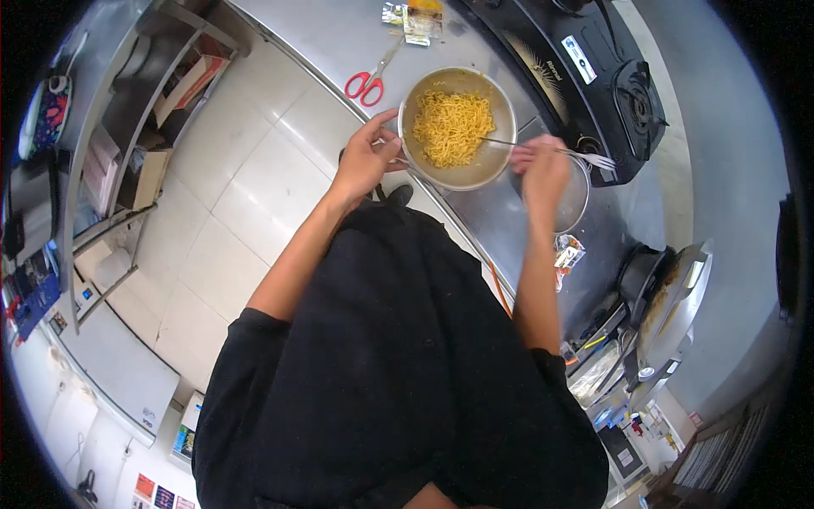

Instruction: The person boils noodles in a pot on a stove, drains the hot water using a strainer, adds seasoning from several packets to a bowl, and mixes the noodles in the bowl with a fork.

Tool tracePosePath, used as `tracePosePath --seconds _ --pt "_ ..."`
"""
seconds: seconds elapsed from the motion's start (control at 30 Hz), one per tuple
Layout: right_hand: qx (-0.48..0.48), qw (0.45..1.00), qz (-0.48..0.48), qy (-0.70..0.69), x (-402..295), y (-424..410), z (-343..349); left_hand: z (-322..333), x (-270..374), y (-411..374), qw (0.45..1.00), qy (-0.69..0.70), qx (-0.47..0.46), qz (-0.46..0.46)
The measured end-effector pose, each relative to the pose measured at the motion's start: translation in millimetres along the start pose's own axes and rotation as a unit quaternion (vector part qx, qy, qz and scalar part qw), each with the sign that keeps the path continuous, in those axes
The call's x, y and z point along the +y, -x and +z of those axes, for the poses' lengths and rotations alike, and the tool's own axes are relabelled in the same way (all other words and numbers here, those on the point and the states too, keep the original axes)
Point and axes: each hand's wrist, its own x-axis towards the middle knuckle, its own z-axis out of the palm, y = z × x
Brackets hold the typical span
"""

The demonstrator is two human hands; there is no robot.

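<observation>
A round metal bowl (458,181) holds a heap of yellow noodles (453,127) on the steel counter. My left hand (371,153) is at the bowl's left side, its fingers and thumb on the rim. In my right hand (540,168), slightly blurred, is a metal utensil (499,141); its thin end reaches into the noodles, and fork-like tines (598,160) show beyond the hand. Partly hidden under that hand and forearm lies a round mesh strainer (575,197). Red-handled scissors (372,84) rest left of the bowl, with opened sachets (420,20) above them.
A black gas stove (572,83) stands beyond the bowl. A torn packet (568,253) lies on the counter (493,219) below the strainer. Pans (674,299) stand at the far right. Metal shelves (137,95) with boxes are across the tiled floor at left.
</observation>
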Motion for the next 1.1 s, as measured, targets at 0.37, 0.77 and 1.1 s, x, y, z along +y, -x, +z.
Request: tracePosePath --seconds 0.37,0.77,1.1 --pt "-0.069 0.920 0.155 -0.354 45.1 4.6 15.3 -3.1 -2.3 -2.1 1.000 -0.003 -0.004 0.006" --pt "-0.013 0.886 0.052 -0.461 -27.2 11.1 -26.8 -51.2 -16.1 -1.4 0.994 0.013 0.103 -0.011" --pt "0.038 0.998 -0.052 0.020 -42.3 10.5 -46.3 -14.1 0.4 -5.5 1.000 0.004 0.026 0.005"
